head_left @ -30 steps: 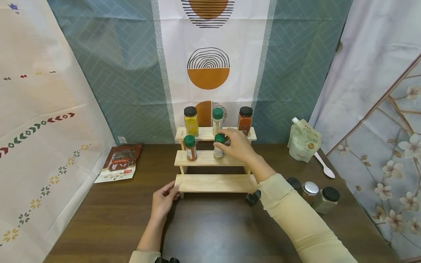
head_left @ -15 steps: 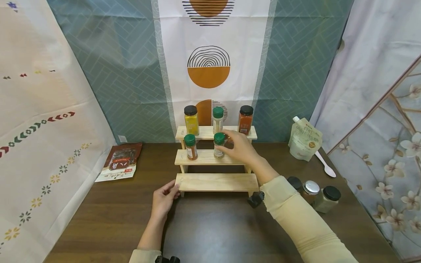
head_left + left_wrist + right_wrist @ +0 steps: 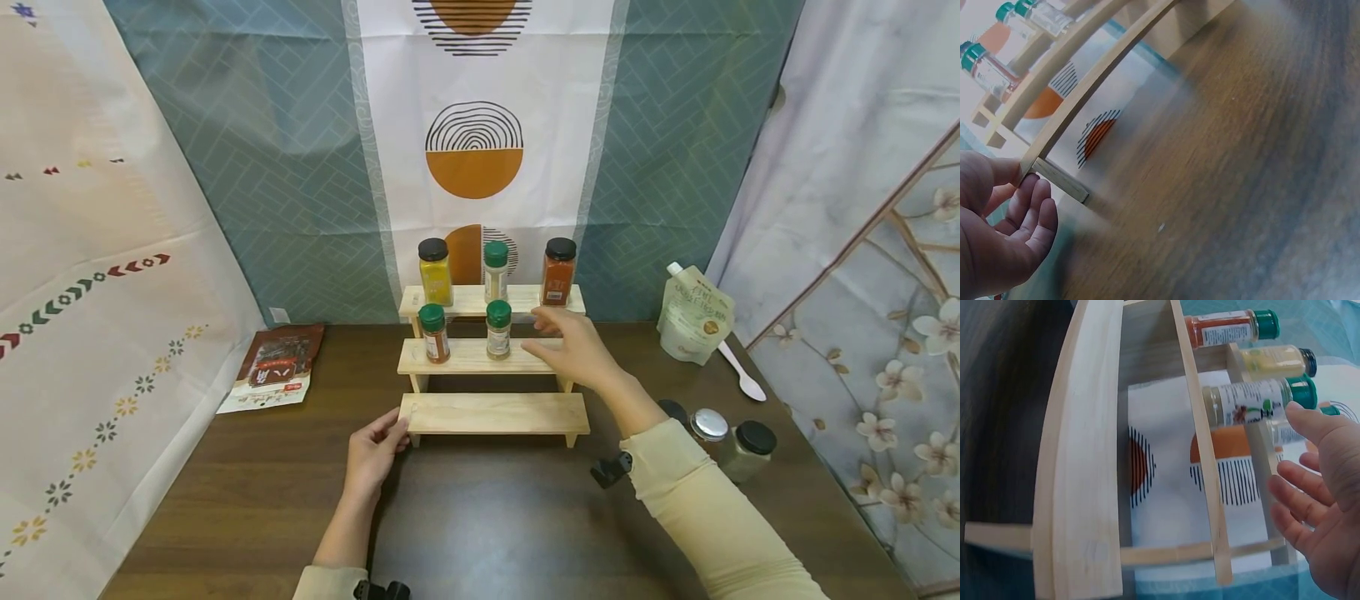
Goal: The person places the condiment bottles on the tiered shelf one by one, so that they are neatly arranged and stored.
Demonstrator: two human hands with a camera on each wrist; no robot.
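Note:
A three-step wooden spice rack [image 3: 495, 414] stands on the table, and my left hand [image 3: 372, 454] pinches the left end of its lowest step. In the left wrist view the thumb and fingers [image 3: 1038, 206] meet at that corner. On the middle step, a green-capped spice jar [image 3: 498, 332] stands upright beside another green-capped jar [image 3: 435, 335] with red contents. My right hand [image 3: 573, 348] hovers just right of the nearer jar, fingers spread and holding nothing. The top step carries a yellow jar [image 3: 436, 275], a green-capped jar [image 3: 496, 273] and an orange-red jar [image 3: 558, 273].
Right of the rack, several jars, one silver-lidded [image 3: 708, 425] and one black-lidded [image 3: 752, 446], stand partly behind my right sleeve. Farther back are a spouted pouch [image 3: 695, 317] and a white spoon [image 3: 742, 375]. A brown-red packet [image 3: 273, 367] lies at left.
My right hand has let go of the green-capped jar on the middle step and drawn back to the right. My left hand stays on the rack's lowest step.

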